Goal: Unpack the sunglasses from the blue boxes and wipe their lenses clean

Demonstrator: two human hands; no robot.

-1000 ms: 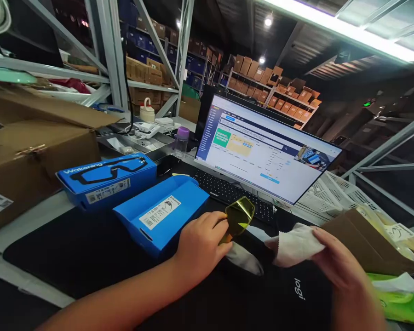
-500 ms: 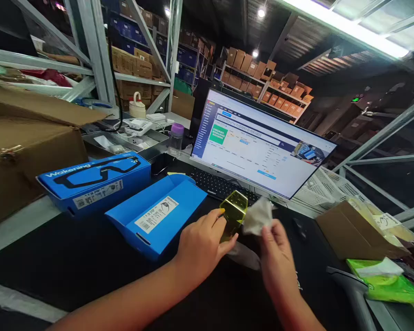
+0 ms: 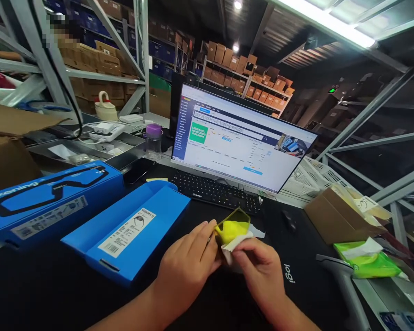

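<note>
My left hand (image 3: 188, 264) pinches the edge of a yellow transparent lens (image 3: 232, 225) just above the black desk mat (image 3: 55, 294). My right hand (image 3: 258, 266) presses a white wipe (image 3: 235, 243) against the lower side of the lens. Both hands are closed, close together in front of the black keyboard (image 3: 217, 195). An open blue tray-like box (image 3: 131, 232) with a barcode label lies left of my left hand. A closed blue glasses box (image 3: 44, 197) lies further left.
A monitor (image 3: 238, 140) stands behind the keyboard. A brown cardboard box (image 3: 334, 216), a green wipe pack (image 3: 365, 259) and a grey scanner handle (image 3: 341, 285) sit at the right. A purple-capped bottle (image 3: 153, 140) and metal shelving (image 3: 55, 69) are at the back left.
My right hand has brought the white wipe from the right onto the yellow lens. The lens has come lower and nearer. The view has shifted to the right.
</note>
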